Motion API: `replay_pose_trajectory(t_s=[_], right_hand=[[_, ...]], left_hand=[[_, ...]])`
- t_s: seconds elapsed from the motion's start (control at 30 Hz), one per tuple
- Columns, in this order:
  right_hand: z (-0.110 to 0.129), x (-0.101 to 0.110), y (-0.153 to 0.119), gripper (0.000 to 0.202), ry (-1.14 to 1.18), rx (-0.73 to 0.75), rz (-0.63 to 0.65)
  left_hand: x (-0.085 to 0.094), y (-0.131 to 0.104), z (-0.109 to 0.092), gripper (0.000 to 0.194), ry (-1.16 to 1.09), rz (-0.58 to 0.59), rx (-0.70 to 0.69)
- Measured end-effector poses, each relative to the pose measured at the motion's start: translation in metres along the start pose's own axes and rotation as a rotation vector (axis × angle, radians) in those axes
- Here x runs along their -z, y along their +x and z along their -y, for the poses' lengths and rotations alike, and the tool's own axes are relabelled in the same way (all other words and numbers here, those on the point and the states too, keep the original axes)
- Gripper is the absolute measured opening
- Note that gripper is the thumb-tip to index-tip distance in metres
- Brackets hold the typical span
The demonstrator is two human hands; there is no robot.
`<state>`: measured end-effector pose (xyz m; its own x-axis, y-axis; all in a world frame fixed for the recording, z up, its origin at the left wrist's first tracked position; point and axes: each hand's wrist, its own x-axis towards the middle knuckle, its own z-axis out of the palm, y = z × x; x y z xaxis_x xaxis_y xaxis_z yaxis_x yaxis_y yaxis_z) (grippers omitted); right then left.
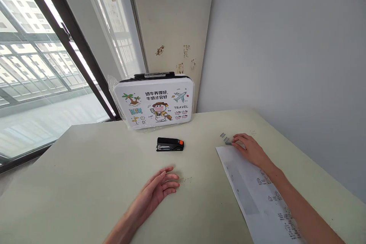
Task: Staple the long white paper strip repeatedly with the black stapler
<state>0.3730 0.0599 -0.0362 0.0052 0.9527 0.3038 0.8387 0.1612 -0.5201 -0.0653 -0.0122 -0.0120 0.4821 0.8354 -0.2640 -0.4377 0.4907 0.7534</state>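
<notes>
Grey staples (228, 143), at R grip (251, 151), nr paper (263, 217)

The white case (154, 101) reads "TRAVEL" and "奶牛养得好,牛奶才会好".

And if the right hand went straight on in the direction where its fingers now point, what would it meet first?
Probably the small grey strips, lying just ahead of the right hand; whether its fingertips already touch one is unclear.
</notes>
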Motion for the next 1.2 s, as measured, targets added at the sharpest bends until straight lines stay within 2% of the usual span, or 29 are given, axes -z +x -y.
replay_pose_trajectory(t_s=[0.1,0.2,0.37,0.43,0.53,0.63,0.7,0.87,1.2], right_hand=[[-0.008,0.002,0.009,0.030,-0.008,-0.018,0.025],[-0.007,0.004,0.013,0.032,0.001,-0.049,-0.001],[0.023,0.008,-0.009,0.043,0.068,-0.096,-0.045],[0.042,0.008,-0.027,0.042,0.138,-0.097,0.015],[0.068,0.003,-0.053,0.042,0.349,-0.119,0.179],[0.080,-0.006,-0.068,0.044,0.503,-0.150,0.337],[0.082,-0.012,-0.072,0.044,0.495,-0.154,0.364],[0.084,-0.018,-0.072,0.039,0.390,-0.123,0.297],[0.085,-0.018,-0.074,0.041,0.372,-0.114,0.303]], left_hand=[[-0.002,-0.001,-0.002,0.034,0.008,-0.008,0.010],[-0.005,-0.001,-0.005,0.033,0.010,-0.021,0.016],[-0.005,-0.001,-0.012,0.030,0.101,-0.056,-0.001],[-0.001,-0.003,-0.016,0.037,0.256,-0.106,-0.034],[0.008,-0.005,-0.024,0.053,0.665,-0.248,-0.141],[0.018,-0.005,-0.029,0.059,1.049,-0.373,-0.270],[0.022,-0.005,-0.029,0.059,1.158,-0.388,-0.298],[0.021,-0.002,-0.024,0.056,1.189,-0.372,-0.258],[0.015,-0.002,-0.024,0.055,1.180,-0.378,-0.241]])
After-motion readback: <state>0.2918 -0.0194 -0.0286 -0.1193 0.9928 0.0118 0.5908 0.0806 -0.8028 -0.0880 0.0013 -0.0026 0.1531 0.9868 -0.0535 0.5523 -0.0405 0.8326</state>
